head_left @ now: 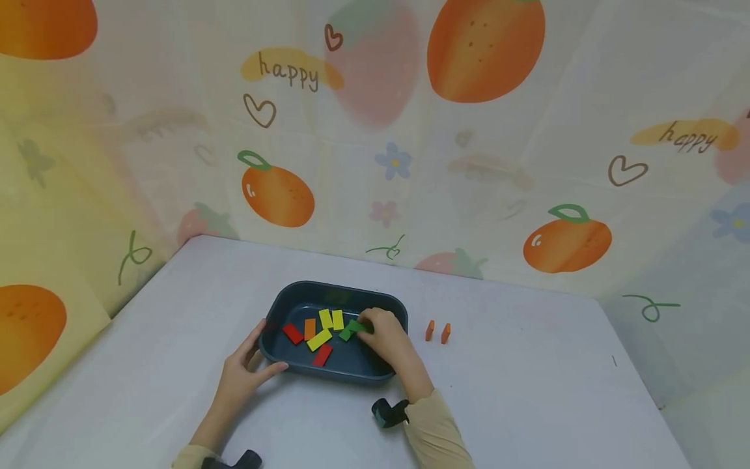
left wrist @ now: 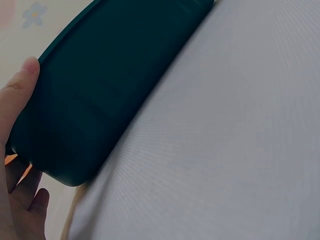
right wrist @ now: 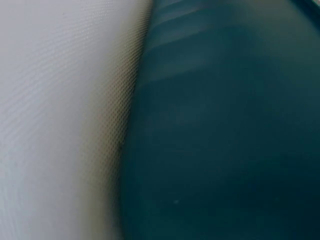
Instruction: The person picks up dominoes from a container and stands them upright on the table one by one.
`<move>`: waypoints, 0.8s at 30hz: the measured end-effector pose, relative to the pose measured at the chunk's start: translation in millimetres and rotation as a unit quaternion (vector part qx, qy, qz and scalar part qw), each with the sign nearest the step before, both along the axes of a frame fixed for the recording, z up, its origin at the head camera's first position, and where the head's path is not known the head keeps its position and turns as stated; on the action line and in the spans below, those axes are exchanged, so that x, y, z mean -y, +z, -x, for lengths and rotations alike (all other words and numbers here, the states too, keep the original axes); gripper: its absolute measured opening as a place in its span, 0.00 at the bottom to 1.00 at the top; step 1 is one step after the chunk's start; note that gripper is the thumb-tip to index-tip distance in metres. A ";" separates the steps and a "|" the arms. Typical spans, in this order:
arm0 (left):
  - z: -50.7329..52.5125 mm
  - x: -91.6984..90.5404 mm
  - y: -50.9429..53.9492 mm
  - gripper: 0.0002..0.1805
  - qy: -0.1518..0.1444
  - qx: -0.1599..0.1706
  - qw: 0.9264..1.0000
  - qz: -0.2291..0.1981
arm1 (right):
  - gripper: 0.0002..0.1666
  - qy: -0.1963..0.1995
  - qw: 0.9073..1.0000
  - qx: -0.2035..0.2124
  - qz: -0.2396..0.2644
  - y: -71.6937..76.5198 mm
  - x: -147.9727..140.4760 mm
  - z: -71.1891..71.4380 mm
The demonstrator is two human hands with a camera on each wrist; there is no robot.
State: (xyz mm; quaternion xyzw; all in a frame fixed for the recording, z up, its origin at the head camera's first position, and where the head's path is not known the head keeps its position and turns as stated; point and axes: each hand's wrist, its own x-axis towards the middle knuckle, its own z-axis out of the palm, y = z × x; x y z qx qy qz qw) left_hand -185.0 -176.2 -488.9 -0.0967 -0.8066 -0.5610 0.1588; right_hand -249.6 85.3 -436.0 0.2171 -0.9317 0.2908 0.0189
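Left grip point(head_left: 240, 370) clasps tray point(head_left: 357, 363) corner, thumb against fingers, probably to steady it on the bench point(head_left: 515, 391). Right grip point(head_left: 385, 333) pinches green block point(head_left: 356, 326) inside tray, near loose blocks point(head_left: 319, 339). Two orange blocks point(head_left: 446, 333) outside, right.

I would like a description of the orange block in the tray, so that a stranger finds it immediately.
On the white table is a dark tray, its left end held by the left hand. Inside its left half, the orange block lies between a red block and yellow blocks. It is the tray's only visible orange one; two other orange pieces are outside, to the right.
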 end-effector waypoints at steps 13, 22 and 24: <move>0.3 1.2 -4.8 0.47 0.009 0.016 0.999 0.029 | 0.17 0.062 0.947 -0.188 0.255 -13.5 -18.1 -9.6; 1.1 3.4 -2.6 0.47 0.012 -0.009 0.999 0.032 | 0.16 0.060 0.923 -0.145 0.352 10.2 -24.8 -35.6; 1.1 2.0 -1.6 0.47 0.013 -0.010 0.999 0.031 | 0.15 0.056 0.929 -0.109 0.350 18.7 -28.4 -39.7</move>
